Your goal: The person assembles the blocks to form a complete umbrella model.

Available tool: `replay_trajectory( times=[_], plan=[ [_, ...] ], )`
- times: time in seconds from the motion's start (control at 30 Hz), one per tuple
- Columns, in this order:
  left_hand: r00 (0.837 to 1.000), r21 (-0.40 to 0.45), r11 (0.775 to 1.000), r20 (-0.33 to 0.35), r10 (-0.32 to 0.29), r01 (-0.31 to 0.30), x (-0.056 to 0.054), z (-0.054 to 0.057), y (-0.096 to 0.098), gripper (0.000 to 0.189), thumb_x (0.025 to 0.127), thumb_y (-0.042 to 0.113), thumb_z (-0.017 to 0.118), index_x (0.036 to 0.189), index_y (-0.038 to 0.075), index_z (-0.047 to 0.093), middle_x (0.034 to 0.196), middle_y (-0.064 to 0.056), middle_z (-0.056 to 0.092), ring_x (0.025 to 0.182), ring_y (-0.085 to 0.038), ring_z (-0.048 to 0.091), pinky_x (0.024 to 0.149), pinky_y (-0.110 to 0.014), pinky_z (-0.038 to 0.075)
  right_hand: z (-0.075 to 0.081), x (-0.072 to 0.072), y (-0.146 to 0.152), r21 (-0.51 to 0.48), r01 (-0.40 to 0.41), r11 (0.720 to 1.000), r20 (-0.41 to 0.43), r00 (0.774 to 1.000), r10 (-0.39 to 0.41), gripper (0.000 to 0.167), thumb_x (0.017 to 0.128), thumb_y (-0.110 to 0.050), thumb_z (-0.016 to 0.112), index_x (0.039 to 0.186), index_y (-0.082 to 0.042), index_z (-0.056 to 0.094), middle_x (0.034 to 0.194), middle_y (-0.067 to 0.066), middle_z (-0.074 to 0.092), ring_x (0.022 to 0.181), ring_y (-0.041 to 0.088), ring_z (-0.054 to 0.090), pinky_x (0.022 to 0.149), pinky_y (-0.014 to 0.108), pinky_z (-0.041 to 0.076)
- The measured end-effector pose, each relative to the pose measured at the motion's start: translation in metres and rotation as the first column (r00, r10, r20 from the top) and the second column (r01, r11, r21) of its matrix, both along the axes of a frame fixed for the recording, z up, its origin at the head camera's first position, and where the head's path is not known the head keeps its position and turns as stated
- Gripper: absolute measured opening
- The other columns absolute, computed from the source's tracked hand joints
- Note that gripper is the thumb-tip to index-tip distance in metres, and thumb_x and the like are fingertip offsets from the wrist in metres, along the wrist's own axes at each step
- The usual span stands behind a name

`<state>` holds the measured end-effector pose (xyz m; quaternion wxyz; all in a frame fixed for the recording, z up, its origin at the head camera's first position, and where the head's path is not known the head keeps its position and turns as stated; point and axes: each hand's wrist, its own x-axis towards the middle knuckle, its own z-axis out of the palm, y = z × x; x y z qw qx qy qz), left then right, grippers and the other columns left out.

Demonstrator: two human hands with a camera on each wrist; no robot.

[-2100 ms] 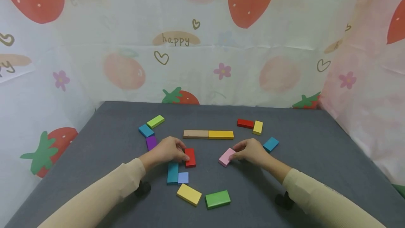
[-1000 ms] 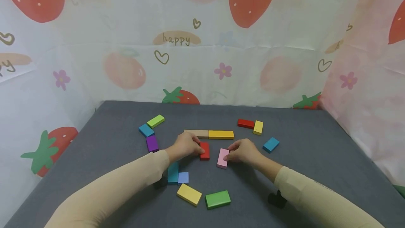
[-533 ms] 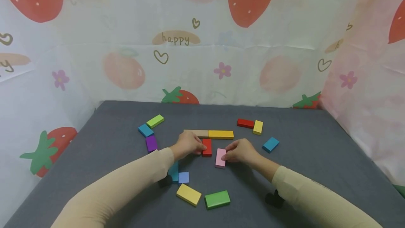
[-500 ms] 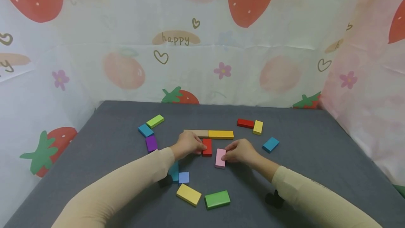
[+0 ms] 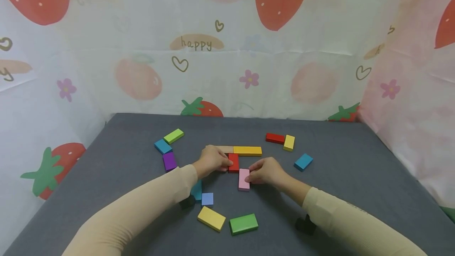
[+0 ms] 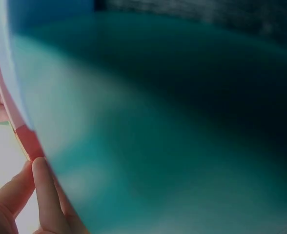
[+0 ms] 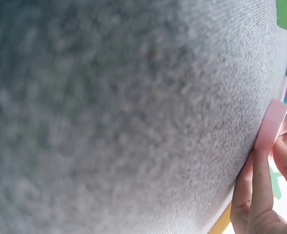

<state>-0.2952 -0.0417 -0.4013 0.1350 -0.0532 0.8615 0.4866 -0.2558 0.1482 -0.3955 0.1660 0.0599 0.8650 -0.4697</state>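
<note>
My left hand (image 5: 212, 159) pinches a red block (image 5: 233, 162) whose far end is right at the front side of the orange-yellow block (image 5: 247, 151). Joined end to end with that one is a tan block (image 5: 225, 149), partly hidden behind the left hand. Just nearer to me, my right hand (image 5: 267, 172) pinches a pink block (image 5: 243, 179) between thumb and fingers, its long side pointing away from me. The pink block's far end lies close to the red block's near right corner. In the right wrist view, fingertips grip the sides of the pink block (image 7: 271, 127).
Left lie a lime block (image 5: 173, 136), a blue block (image 5: 163, 146) and a purple block (image 5: 170, 161). Teal (image 5: 196, 191) and periwinkle (image 5: 207, 199) blocks, a yellow block (image 5: 211, 218) and a green block (image 5: 243, 224) lie nearer. Right are red (image 5: 275, 138), small yellow (image 5: 289, 143) and blue (image 5: 303, 162) blocks.
The left hand has carried the red block right and away from me, up to the tan and orange-yellow row. The right hand has turned the pink block straight and shifted it left.
</note>
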Motion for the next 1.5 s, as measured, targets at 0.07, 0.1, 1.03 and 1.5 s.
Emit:
replay_trajectory(
  times=[0.07, 0.1, 1.03, 1.5],
  plan=[
    [1.000, 0.002, 1.000, 0.001, 0.003, -0.003, 0.000, 0.001, 0.001, 0.015, 0.082, 0.011, 0.081, 0.090, -0.001, 0.078, 0.084, -0.009, 0.071, 0.054, -0.008, 0.063, 0.055, -0.015, 0.053, -0.001, 0.000, -0.001, 0.005, -0.006, 1.000, -0.004, 1.000, 0.006, 0.031, 0.079, -0.009, 0.084, 0.107, 0.000, 0.074, 0.095, 0.009, 0.074, 0.076, 0.014, 0.070, 0.077, 0.030, 0.061],
    [1.000, 0.004, 1.000, 0.003, 0.004, -0.004, 0.000, 0.001, 0.001, 0.014, 0.082, 0.010, 0.081, 0.090, -0.001, 0.078, 0.084, -0.009, 0.072, 0.054, -0.008, 0.063, 0.055, -0.015, 0.053, -0.001, 0.000, -0.001, 0.005, -0.003, 1.000, -0.003, 1.000, 0.003, 0.031, 0.079, -0.009, 0.084, 0.107, -0.001, 0.074, 0.094, 0.009, 0.074, 0.076, 0.014, 0.070, 0.077, 0.030, 0.061],
    [0.999, 0.067, 0.997, 0.034, 0.022, -0.025, 0.001, 0.004, 0.005, 0.009, 0.083, 0.004, 0.079, 0.085, -0.004, 0.076, 0.075, -0.007, 0.069, 0.052, -0.007, 0.062, 0.056, -0.018, 0.056, -0.002, 0.009, -0.006, -0.009, -0.042, 0.999, -0.003, 0.999, 0.042, 0.028, 0.079, -0.007, 0.083, 0.105, -0.002, 0.075, 0.088, 0.007, 0.075, 0.075, 0.015, 0.071, 0.078, 0.032, 0.062],
    [0.998, 0.044, 0.999, 0.063, 0.029, -0.032, 0.005, 0.009, -0.002, 0.013, 0.084, 0.009, 0.079, 0.087, -0.003, 0.075, 0.072, -0.006, 0.068, 0.056, -0.009, 0.065, 0.058, -0.018, 0.056, -0.001, 0.010, -0.009, -0.009, -0.038, 0.999, -0.002, 0.999, 0.038, 0.028, 0.078, -0.007, 0.083, 0.104, -0.002, 0.075, 0.088, 0.007, 0.075, 0.075, 0.015, 0.071, 0.077, 0.032, 0.062]
  ],
)
